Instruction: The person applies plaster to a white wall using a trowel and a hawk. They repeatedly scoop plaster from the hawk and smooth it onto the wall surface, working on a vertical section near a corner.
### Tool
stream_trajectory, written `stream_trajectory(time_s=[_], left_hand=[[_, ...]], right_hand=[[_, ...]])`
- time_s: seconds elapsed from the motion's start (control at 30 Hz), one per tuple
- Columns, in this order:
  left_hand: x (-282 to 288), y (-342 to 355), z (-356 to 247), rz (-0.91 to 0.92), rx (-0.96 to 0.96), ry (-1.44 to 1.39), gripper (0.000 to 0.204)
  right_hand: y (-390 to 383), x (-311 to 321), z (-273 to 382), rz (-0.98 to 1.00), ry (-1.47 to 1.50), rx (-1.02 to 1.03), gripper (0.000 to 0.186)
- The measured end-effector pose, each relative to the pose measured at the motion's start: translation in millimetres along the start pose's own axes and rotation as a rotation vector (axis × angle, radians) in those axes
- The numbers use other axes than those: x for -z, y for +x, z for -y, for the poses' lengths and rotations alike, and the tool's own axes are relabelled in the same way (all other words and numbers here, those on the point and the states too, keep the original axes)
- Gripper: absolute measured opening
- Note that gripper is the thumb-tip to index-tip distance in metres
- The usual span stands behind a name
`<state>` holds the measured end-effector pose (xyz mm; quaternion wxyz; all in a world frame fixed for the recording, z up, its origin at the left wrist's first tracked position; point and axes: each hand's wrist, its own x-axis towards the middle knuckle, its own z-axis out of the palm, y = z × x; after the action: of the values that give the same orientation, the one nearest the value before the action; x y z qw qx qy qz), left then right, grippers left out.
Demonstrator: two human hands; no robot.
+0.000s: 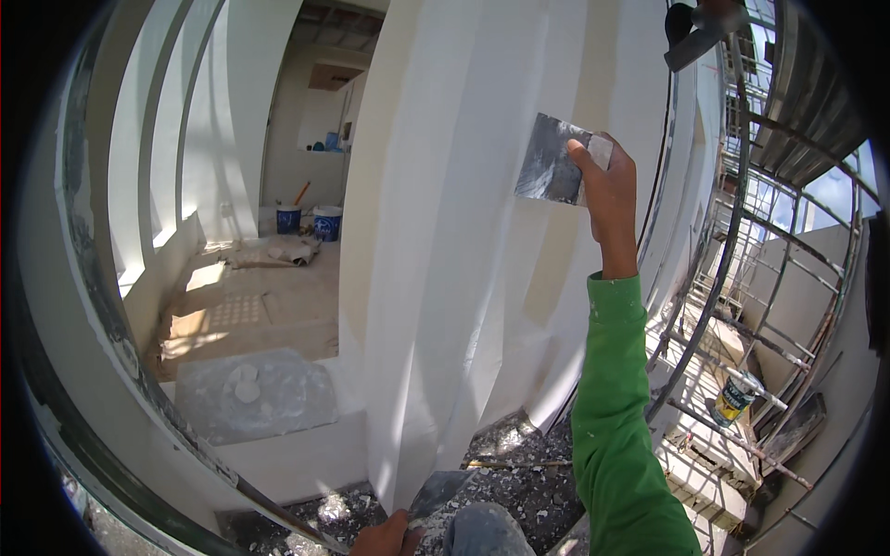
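My right hand (pixel 612 190) is raised right of the upper centre of the frame, closed around the handle end of a square metal scraper (pixel 549 162), thumb pressed flat on its face. The blade points left, its grey surface smeared with white, in front of the pale wall (pixel 454 185); I cannot tell whether its edge touches. My green sleeve (pixel 612 398), flecked with white near the cuff, runs down to the lower right.

My left hand (pixel 382 537) shows only partly at the bottom edge, left of centre, its fingers curled at the near end of a second flat grey blade (pixel 440 491); the handle is too hidden to make out. Just right of that is my knee (pixel 486 532) in greyish cloth, above dark ground (pixel 533 477) strewn with white chips.

At the lower left, a whitened board (pixel 301 403) lies on the low ledge, with pale lumps (pixel 246 382) on it. Beyond, through the opening, brown sheeting (pixel 287 306) covers the floor, and two blue buckets (pixel 308 222) stand side by side. Metal scaffolding (pixel 739 199) fills the right side, with a labelled paint bucket (pixel 732 400) among its lower bars.
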<state>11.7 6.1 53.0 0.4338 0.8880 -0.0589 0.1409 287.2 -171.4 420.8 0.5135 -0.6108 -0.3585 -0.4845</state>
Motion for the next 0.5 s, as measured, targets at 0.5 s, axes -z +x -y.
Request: stream_trajectory(time_s=[0.5], left_hand=[[-12, 3, 8, -0.031, -0.062, 0.073, 0.034]], right_hand=[[145, 2, 59, -0.318, 0.44, 0.414, 0.034]])
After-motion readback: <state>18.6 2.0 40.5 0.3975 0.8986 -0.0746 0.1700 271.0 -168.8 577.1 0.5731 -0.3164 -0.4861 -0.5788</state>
